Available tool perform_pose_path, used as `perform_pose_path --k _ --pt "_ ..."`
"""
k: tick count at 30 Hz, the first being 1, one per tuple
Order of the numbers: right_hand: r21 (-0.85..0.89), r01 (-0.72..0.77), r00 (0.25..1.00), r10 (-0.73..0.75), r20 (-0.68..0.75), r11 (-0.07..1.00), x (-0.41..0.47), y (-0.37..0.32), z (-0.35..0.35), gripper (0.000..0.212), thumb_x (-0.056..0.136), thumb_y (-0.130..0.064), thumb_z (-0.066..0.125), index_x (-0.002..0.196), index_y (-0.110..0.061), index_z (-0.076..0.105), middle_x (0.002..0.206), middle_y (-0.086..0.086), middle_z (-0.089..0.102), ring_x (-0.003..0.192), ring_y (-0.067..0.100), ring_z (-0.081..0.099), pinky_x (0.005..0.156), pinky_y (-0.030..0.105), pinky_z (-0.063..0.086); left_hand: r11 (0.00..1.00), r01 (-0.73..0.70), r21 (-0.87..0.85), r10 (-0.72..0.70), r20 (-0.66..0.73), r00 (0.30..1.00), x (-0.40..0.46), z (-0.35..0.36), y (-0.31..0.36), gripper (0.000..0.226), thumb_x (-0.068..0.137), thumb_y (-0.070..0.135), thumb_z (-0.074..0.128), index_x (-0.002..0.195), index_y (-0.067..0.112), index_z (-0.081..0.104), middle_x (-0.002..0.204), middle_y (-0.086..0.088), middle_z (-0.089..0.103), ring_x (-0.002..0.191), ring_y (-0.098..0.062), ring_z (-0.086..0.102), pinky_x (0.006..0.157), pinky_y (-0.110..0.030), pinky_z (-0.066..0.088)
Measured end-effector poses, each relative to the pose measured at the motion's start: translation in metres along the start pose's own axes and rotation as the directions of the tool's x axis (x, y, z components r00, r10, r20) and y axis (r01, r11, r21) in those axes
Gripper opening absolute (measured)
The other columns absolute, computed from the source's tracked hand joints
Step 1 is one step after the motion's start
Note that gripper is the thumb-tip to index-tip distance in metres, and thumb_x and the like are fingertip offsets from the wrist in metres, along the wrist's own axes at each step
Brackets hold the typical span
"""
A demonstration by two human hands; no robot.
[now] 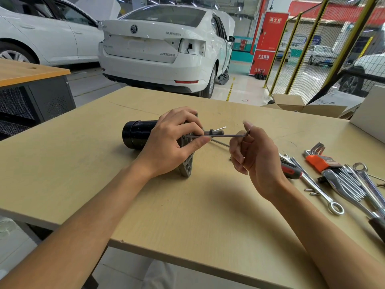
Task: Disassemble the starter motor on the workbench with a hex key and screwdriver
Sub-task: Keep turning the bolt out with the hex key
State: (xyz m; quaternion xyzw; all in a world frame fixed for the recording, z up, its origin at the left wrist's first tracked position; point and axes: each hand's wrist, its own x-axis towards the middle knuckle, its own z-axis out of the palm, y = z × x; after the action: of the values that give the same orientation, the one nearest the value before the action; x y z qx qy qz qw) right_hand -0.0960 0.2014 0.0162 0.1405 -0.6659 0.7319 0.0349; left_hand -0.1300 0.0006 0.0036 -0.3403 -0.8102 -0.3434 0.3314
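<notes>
With the left hand clamped on the starter motor and steadying it on the counter, the right hand, pinching the hex key, should keep it square in the bolt.

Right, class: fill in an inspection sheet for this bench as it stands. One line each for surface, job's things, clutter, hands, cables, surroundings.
Surface: pale wooden bench, faintly scratched.
Job's things: black starter motor lying on its side, grey end bracket resting on the bench; hex key lying level, tip at the bracket.
Clutter: on the right, spanners, orange hex key set, red and black screwdriver handle, small loose pieces.
Hands: left hand grips the motor at the bracket, fingertips steadying the key; right hand pinches the key's bent end.
Cables: nothing seen.
Surroundings: white cars, yellow mesh fence, cardboard boxes, second bench.
</notes>
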Motion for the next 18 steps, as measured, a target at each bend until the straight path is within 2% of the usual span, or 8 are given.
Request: perform_pose_path --k 15,18 --pt "0.018 0.036 0.999 -0.037 0.033 0.999 0.0023 0.0047 -0.0018 0.035 0.082 -0.031 0.046 0.058 -0.011 0.062 0.047 0.002 0.038 0.040 0.015 0.034 0.040 0.022 0.028 1.000 0.004 -0.007 -0.004 0.004 1.000 -0.0002 0.0002 -0.0008 0.030 0.089 0.040 0.063 0.087 0.012 0.073 0.103 0.001 0.067 0.123 -0.018 0.052 0.105 -0.052 0.038" --pt "0.036 0.046 0.998 -0.047 0.044 0.998 0.0024 0.0056 -0.0022 0.032 0.081 -0.025 0.045 0.059 -0.011 0.062 0.047 0.002 0.039 0.039 0.014 0.034 0.040 0.020 0.028 1.000 0.005 -0.003 -0.005 0.000 1.000 -0.0002 0.0005 -0.0004 0.026 0.089 0.037 0.068 0.086 0.011 0.073 0.102 0.000 0.067 0.123 -0.019 0.053 0.105 -0.052 0.038"
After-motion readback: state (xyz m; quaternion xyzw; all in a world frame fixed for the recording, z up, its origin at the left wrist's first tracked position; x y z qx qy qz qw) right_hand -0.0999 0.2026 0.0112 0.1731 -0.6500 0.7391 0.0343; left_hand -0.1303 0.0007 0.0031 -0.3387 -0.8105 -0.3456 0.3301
